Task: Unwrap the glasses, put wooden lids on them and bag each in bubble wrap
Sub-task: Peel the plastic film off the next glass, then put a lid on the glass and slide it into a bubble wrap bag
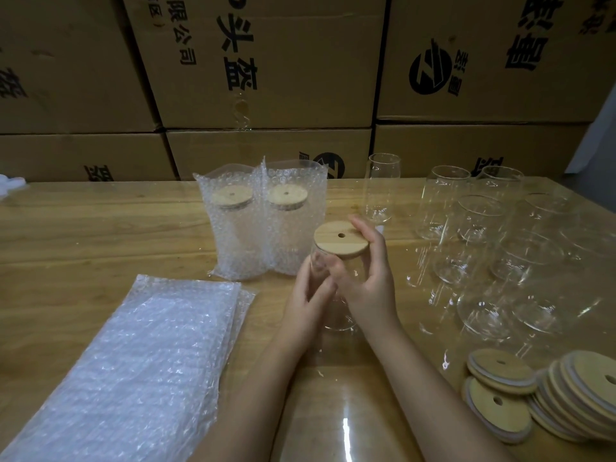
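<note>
Glass (pixel 337 319) gripped by L hand (pixel 306 305), wood lid (pixel 341 240) by R hand (pixel 366 278); 2 bagged glasses (pixel 235 228)

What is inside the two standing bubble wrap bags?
The left bag shows a holed wooden lid; the right bag shows another lid. The glasses beneath are blurred by the bubbles.
</note>
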A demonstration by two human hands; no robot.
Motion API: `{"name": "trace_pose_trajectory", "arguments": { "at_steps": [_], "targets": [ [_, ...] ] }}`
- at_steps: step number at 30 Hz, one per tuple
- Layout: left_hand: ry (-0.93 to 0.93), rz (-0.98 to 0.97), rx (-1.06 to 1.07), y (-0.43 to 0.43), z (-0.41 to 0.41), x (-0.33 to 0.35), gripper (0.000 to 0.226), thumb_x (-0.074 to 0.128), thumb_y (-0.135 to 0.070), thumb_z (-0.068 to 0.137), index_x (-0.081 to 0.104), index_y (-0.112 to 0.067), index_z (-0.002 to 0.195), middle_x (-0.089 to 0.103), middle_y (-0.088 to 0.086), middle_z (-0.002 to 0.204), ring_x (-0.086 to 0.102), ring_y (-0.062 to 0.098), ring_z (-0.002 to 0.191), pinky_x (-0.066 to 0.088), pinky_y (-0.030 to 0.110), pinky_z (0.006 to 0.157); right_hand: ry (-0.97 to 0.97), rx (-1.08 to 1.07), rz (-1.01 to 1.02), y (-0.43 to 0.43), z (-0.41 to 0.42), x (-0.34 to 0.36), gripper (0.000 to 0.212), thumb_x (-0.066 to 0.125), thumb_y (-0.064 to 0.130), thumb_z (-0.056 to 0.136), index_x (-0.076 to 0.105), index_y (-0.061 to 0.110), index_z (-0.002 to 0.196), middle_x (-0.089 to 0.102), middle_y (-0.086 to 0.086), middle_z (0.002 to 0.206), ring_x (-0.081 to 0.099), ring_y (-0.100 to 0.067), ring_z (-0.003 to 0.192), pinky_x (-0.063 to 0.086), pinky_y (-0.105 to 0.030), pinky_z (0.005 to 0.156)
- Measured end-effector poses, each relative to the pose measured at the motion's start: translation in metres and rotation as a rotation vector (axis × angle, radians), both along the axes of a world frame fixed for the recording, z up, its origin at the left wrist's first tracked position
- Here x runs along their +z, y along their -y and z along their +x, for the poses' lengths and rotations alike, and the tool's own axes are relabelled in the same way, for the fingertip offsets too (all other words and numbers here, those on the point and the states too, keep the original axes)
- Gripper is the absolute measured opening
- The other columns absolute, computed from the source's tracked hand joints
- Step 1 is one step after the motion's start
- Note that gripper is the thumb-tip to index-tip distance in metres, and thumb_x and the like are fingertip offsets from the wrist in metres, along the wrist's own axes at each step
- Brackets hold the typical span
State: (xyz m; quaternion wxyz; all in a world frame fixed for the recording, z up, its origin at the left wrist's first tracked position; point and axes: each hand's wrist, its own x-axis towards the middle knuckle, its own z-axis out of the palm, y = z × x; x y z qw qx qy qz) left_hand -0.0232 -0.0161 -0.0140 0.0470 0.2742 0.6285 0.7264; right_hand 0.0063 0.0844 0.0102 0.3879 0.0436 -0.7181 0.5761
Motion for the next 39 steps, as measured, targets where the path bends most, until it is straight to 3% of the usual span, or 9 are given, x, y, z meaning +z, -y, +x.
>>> {"name": "trace_pose_trajectory", "arguments": {
  "at_steps": [7,12,16,20,24,26,29,34,39],
  "targets": [
    [-0.223,-0.108,0.234,-0.012,0.006,0.050,0.063,0.066,-0.062,0.071,0.042,-0.048,0.128,0.049,-0.018,0.137,0.046,-0.002,0.125,0.042,0.022,0.102,0.140,0.090,-0.381,-0.005,-0.003,-0.035,0.045,0.040,0.062,0.084,0.062,0.037,0.115,0.066,0.014,0.120,0.058,-0.009,0.119,0.042,-0.028,0.098],
    [-0.192,-0.182,0.246,-0.017,-0.003,0.061,0.056,0.078,-0.036,0.076,0.051,-0.032,0.124,0.059,-0.013,0.122,0.052,0.002,0.117,0.045,0.035,0.101,0.330,0.277,-0.409,-0.013,-0.008,-0.041,0.046,0.037,0.078,0.080,0.063,0.057,0.110,0.063,0.025,0.122,0.053,0.001,0.123,0.032,-0.038,0.111],
    [-0.184,-0.197,0.222,-0.014,-0.002,0.063,0.044,0.076,-0.031,0.080,0.055,-0.033,0.118,0.059,-0.011,0.122,0.054,0.005,0.116,0.045,0.038,0.102,0.378,0.297,-0.479,-0.015,-0.009,-0.043,0.058,0.039,0.079,0.077,0.066,0.043,0.114,0.065,0.011,0.125,0.053,-0.005,0.124,0.031,-0.045,0.113],
    [-0.138,-0.226,0.118,0.006,-0.001,0.064,0.047,0.061,-0.051,0.085,0.047,-0.037,0.127,0.057,-0.018,0.125,0.055,-0.002,0.114,0.049,0.025,0.095,0.379,0.285,-0.567,-0.018,-0.011,-0.045,0.063,0.037,0.068,0.083,0.067,0.020,0.110,0.071,0.000,0.115,0.060,-0.010,0.117,0.043,-0.034,0.103],
    [-0.321,-0.678,0.640,0.052,-0.013,0.052,0.027,0.061,-0.039,0.089,0.066,-0.019,0.107,0.065,-0.002,0.108,0.061,0.014,0.098,0.049,0.030,0.073,0.394,0.274,-0.589,-0.019,-0.011,-0.044,0.063,0.038,0.068,0.083,0.064,0.017,0.107,0.072,-0.002,0.111,0.061,-0.010,0.115,0.051,-0.014,0.074],
    [-0.356,-0.980,0.832,0.075,-0.019,0.048,0.027,0.064,-0.033,0.086,0.067,-0.012,0.103,0.060,0.009,0.107,0.054,0.027,0.100,0.041,0.032,0.068,0.389,0.275,-0.618,-0.018,-0.011,-0.042,0.062,0.040,0.065,0.076,0.064,0.015,0.105,0.072,-0.005,0.110,0.062,-0.012,0.114,0.049,-0.018,0.078],
    [-0.190,-1.352,0.810,0.099,-0.022,0.045,0.045,0.067,-0.043,0.081,0.059,-0.011,0.112,0.048,0.012,0.115,0.045,0.032,0.109,0.041,0.036,0.071,0.367,0.266,-0.632,-0.018,-0.011,-0.042,0.059,0.040,0.061,0.078,0.065,0.014,0.102,0.073,-0.007,0.108,0.063,-0.014,0.112,0.046,-0.023,0.083],
    [-0.064,-1.474,0.701,0.116,-0.029,0.045,0.034,0.064,-0.033,0.084,0.056,-0.014,0.110,0.052,0.008,0.115,0.052,0.029,0.105,0.040,0.032,0.069,0.358,0.264,-0.634,-0.018,-0.011,-0.042,0.056,0.042,0.058,0.079,0.066,0.012,0.100,0.072,-0.009,0.108,0.064,-0.015,0.111,0.045,-0.026,0.087],
    [-0.110,-1.454,0.695,0.120,-0.030,0.055,0.007,0.053,-0.010,0.085,0.059,-0.010,0.081,0.058,0.005,0.078,0.056,0.024,0.072,0.036,0.026,0.052,0.355,0.265,-0.638,-0.019,-0.011,-0.042,0.056,0.043,0.058,0.079,0.066,0.012,0.100,0.073,-0.009,0.107,0.065,-0.016,0.110,0.046,-0.027,0.089]
  ]
}}
